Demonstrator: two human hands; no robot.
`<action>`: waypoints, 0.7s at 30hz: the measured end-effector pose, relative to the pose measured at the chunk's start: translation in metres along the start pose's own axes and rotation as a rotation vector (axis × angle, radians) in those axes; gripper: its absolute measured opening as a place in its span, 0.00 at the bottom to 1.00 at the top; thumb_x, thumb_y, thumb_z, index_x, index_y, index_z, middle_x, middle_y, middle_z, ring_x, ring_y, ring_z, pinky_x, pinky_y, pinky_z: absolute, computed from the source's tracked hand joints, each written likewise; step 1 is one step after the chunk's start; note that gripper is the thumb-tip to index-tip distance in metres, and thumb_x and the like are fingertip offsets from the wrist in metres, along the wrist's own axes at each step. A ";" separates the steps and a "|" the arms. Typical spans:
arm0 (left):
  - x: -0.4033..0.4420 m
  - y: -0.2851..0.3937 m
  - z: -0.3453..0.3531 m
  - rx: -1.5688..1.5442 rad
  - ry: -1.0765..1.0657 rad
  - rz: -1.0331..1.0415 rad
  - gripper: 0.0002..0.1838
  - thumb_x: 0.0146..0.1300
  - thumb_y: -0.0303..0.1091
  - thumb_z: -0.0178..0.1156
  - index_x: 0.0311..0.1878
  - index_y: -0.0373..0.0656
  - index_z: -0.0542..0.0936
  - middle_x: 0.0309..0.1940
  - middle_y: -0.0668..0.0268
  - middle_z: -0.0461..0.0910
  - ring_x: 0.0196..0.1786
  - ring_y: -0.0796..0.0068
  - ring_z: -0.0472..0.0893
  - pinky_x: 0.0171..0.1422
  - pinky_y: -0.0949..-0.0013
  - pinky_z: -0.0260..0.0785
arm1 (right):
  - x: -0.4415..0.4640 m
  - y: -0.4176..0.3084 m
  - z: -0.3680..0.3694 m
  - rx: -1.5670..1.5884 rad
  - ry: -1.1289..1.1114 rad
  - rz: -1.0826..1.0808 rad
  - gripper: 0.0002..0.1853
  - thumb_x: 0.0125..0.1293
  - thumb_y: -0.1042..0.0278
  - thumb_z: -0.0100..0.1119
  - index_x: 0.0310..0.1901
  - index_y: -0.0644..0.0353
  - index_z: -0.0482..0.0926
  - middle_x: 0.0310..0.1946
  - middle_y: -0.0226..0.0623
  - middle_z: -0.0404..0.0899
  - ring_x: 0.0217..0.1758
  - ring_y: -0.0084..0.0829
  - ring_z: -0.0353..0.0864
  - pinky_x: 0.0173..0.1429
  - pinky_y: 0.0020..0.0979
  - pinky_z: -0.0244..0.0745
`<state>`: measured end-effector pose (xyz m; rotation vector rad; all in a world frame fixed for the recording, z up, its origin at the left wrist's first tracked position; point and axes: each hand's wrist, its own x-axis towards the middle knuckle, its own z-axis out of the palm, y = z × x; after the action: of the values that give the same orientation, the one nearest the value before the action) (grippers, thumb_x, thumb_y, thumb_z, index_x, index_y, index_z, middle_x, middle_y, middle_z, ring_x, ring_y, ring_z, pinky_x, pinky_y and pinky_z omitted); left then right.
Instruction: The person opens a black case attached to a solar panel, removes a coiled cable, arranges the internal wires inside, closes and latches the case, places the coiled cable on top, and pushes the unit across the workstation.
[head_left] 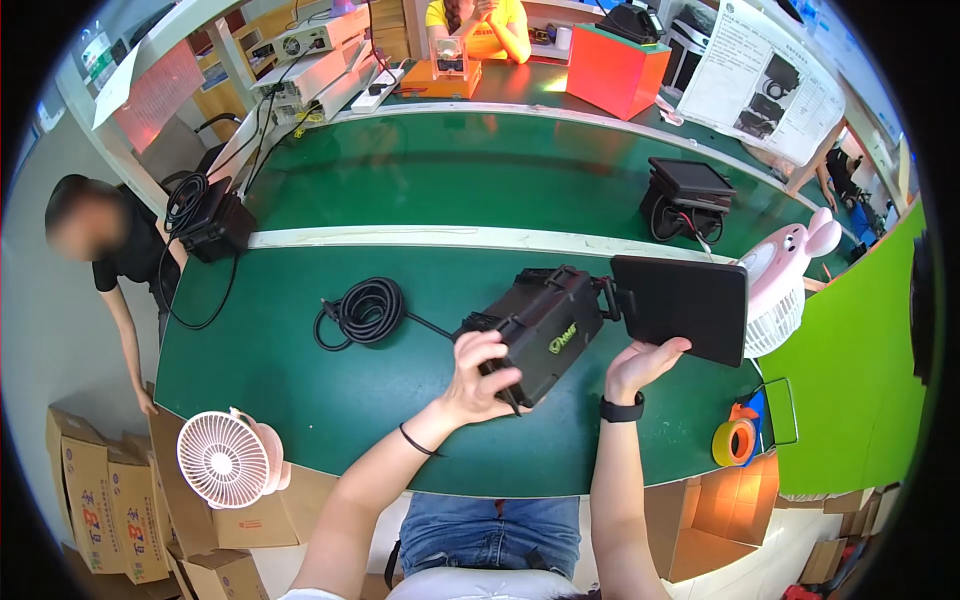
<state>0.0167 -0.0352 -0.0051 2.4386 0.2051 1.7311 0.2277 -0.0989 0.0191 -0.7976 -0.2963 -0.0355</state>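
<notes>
A black hard plastic case (pixel 550 335) with green lettering sits tilted over the green table, in front of me. My left hand (pixel 478 378) wraps around its near left end, fingers spread over the top corner. A flat black panel (pixel 685 305) joins the case's right end by a short black bracket (pixel 610 298). My right hand (pixel 642 368) grips the panel's lower edge, thumb along the front and the other fingers partly hidden behind. From the case's left end a black cable runs to a coiled bundle (pixel 370 310) lying on the table.
A pink fan (pixel 775 285) stands at the right, a second fan (pixel 228 460) at the front left. Orange-yellow tape (pixel 735 440) lies at the right edge. More black cases (pixel 690 195) stand behind a white divider (pixel 450 238). One person is at the left, another across the table.
</notes>
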 end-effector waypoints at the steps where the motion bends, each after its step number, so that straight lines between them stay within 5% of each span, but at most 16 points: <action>1: 0.004 0.001 -0.003 0.084 -0.016 -0.021 0.68 0.31 0.49 0.81 0.73 0.51 0.47 0.63 0.53 0.56 0.64 0.53 0.62 0.66 0.50 0.59 | -0.006 0.000 0.000 -0.011 -0.027 -0.018 0.34 0.75 0.45 0.42 0.67 0.70 0.56 0.65 0.48 0.63 0.65 0.39 0.67 0.69 0.39 0.63; 3: 0.010 0.000 -0.010 0.048 -0.051 -0.315 0.73 0.29 0.49 0.82 0.74 0.48 0.42 0.67 0.49 0.51 0.69 0.49 0.58 0.70 0.48 0.55 | -0.018 0.008 -0.012 -0.076 -0.097 -0.057 0.34 0.73 0.47 0.46 0.66 0.71 0.60 0.64 0.47 0.66 0.64 0.39 0.69 0.68 0.40 0.64; 5: 0.005 -0.008 -0.013 -0.070 -0.098 -0.563 0.80 0.26 0.48 0.84 0.75 0.44 0.33 0.72 0.46 0.45 0.73 0.45 0.53 0.75 0.49 0.50 | -0.030 0.009 -0.021 -0.289 -0.331 -0.315 0.33 0.72 0.47 0.50 0.62 0.72 0.64 0.62 0.48 0.69 0.63 0.41 0.72 0.66 0.41 0.65; 10: 0.005 -0.032 -0.023 -0.410 -0.214 -0.652 0.82 0.26 0.47 0.84 0.75 0.46 0.28 0.72 0.46 0.48 0.72 0.50 0.59 0.75 0.53 0.53 | -0.043 -0.009 0.001 -0.178 -0.660 -0.722 0.26 0.69 0.48 0.55 0.61 0.55 0.66 0.58 0.52 0.74 0.59 0.51 0.75 0.64 0.48 0.68; 13: 0.004 -0.033 -0.021 -0.457 -0.192 -0.678 0.81 0.27 0.46 0.84 0.76 0.47 0.30 0.73 0.46 0.49 0.73 0.49 0.58 0.75 0.53 0.54 | -0.043 -0.029 0.008 -0.309 -0.780 -0.707 0.28 0.66 0.51 0.59 0.63 0.51 0.63 0.57 0.53 0.75 0.59 0.53 0.74 0.63 0.49 0.69; 15: 0.001 -0.035 -0.020 -0.485 -0.189 -0.706 0.80 0.27 0.45 0.84 0.76 0.47 0.31 0.74 0.47 0.48 0.74 0.49 0.56 0.75 0.52 0.53 | -0.039 -0.023 0.002 -0.339 -0.838 -0.751 0.36 0.65 0.39 0.53 0.67 0.53 0.61 0.61 0.53 0.70 0.63 0.51 0.70 0.65 0.49 0.66; 18: 0.003 -0.036 -0.019 -0.449 -0.208 -0.712 0.80 0.26 0.45 0.84 0.76 0.45 0.33 0.74 0.49 0.47 0.75 0.52 0.55 0.76 0.53 0.51 | -0.042 -0.023 0.001 -0.375 -0.857 -0.744 0.36 0.68 0.35 0.46 0.67 0.53 0.62 0.64 0.55 0.67 0.65 0.53 0.68 0.67 0.49 0.63; 21: -0.001 -0.038 -0.016 -0.352 -0.238 -0.706 0.77 0.27 0.44 0.84 0.76 0.42 0.37 0.74 0.51 0.49 0.75 0.53 0.56 0.77 0.55 0.50 | -0.043 -0.041 0.012 -0.428 -0.888 -0.764 0.31 0.69 0.41 0.49 0.65 0.54 0.65 0.63 0.58 0.68 0.63 0.55 0.70 0.66 0.50 0.65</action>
<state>0.0000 0.0024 -0.0077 1.9499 0.5891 1.0603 0.1781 -0.1221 0.0438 -1.0503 -1.4629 -0.4822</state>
